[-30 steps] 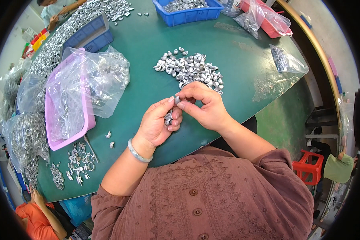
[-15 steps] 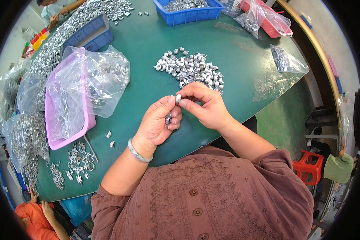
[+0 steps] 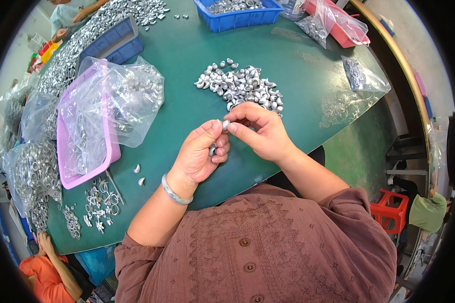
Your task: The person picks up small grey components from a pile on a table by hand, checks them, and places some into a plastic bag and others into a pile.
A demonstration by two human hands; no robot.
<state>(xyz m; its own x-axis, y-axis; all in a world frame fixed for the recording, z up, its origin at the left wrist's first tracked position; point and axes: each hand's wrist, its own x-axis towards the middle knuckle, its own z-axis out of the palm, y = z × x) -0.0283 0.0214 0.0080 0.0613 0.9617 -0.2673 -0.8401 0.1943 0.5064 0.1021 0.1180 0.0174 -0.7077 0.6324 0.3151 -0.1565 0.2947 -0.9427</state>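
Note:
Between my fingertips is a small silver curved metal piece (image 3: 225, 124), pinched by both hands at once. My left hand (image 3: 199, 151) is closed, thumb on the piece, and more silver metal pieces (image 3: 213, 149) show in its curled fingers. My right hand (image 3: 262, 132) grips the same piece from the right with thumb and forefinger. Just beyond my hands lies a loose pile of silver shell-shaped metal pieces (image 3: 245, 86) on the green table (image 3: 179, 65). Two similar pieces (image 3: 139, 174) lie apart, left of my left wrist.
At the left stand a purple basket (image 3: 65, 166) with clear plastic bags (image 3: 136, 91), a blue-grey bin (image 3: 116, 50) and a large heap of metal pieces (image 3: 55, 76). Small ring-like parts (image 3: 102, 202) lie nearer. A blue tray (image 3: 237, 20) and red basket (image 3: 344, 33) are far off. Co-workers sit around.
The pinched piece has turned slightly between my fingertips; my hands have barely moved. At the lower left, the co-worker in orange has shifted their hands, and the far-left person's hands have moved too.

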